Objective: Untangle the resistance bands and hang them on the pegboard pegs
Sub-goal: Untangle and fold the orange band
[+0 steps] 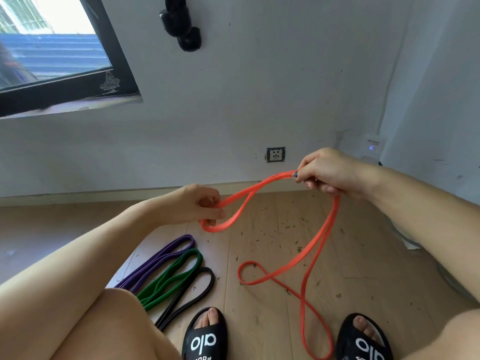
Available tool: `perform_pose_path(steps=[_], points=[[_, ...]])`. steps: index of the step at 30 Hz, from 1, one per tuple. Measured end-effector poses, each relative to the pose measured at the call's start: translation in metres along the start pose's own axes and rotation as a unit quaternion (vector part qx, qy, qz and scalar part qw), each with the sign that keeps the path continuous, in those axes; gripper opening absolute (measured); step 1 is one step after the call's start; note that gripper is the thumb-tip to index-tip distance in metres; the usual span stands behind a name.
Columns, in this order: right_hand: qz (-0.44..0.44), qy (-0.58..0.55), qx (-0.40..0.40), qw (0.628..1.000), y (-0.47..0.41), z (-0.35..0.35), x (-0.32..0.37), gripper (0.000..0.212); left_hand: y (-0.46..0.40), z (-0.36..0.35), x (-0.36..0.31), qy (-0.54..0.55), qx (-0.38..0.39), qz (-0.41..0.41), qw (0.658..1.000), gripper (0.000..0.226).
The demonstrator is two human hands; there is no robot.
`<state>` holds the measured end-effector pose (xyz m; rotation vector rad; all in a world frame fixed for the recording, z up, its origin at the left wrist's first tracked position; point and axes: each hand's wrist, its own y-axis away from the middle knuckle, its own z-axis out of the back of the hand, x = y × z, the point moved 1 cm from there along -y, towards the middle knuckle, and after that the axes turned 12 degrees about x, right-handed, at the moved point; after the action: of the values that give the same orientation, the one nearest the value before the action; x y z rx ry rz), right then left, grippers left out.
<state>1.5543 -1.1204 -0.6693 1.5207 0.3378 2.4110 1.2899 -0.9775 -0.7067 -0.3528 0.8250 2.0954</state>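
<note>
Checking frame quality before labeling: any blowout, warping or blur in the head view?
Head view: the window is blown out at upper left; wide-angle warping bends the baseboard and tilts the walls; light is soft, shadows faint; the orange band, the left hand and the right hand look reasonably sharp.
</note>
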Motion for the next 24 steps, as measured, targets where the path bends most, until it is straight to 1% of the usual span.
perform_pose_path(steps=[2,4,5,7,9,12,16,18,21,24], points=[[-0.004,-0.004,-0.016,1.000,-0.001,0.001,-0.002,0.007,0.000,-0.001,0.003,0.043,0.043,-0.012,0.998,0.013],[-0.009,-0.004,-0.033,0.999,-0.003,0.001,-0.003,0.009,0.001,-0.002,0.004,0.058,0.075,-0.013,0.995,0.010],[-0.010,-0.004,-0.039,0.999,-0.004,0.001,-0.003,0.010,0.001,-0.003,0.005,0.049,0.080,-0.007,0.996,0.015],[-0.013,-0.007,-0.044,0.999,-0.005,0.001,-0.004,0.009,0.000,-0.005,0.008,0.007,0.064,0.011,0.998,0.021],[-0.017,-0.002,-0.042,0.999,-0.006,0.000,-0.005,0.013,-0.001,-0.004,0.012,-0.034,0.027,0.026,0.999,0.020],[-0.023,0.006,-0.042,0.999,-0.007,0.000,-0.007,0.020,-0.006,-0.003,0.016,-0.033,-0.055,0.050,0.997,0.020],[-0.026,0.012,-0.027,0.999,-0.006,-0.001,-0.007,0.014,-0.010,0.002,0.018,0.010,-0.192,0.096,0.977,0.014],[-0.020,0.014,-0.019,1.000,-0.005,-0.001,-0.006,0.011,-0.011,0.003,0.019,-0.021,-0.220,0.091,0.971,0.011],[-0.009,0.013,-0.017,1.000,-0.005,-0.002,-0.004,0.009,-0.011,0.003,0.022,-0.079,-0.185,0.086,0.976,0.014],[0.002,0.007,0.001,1.000,-0.003,-0.003,-0.003,0.011,-0.012,0.001,0.027,-0.085,-0.123,0.103,0.983,0.015]])
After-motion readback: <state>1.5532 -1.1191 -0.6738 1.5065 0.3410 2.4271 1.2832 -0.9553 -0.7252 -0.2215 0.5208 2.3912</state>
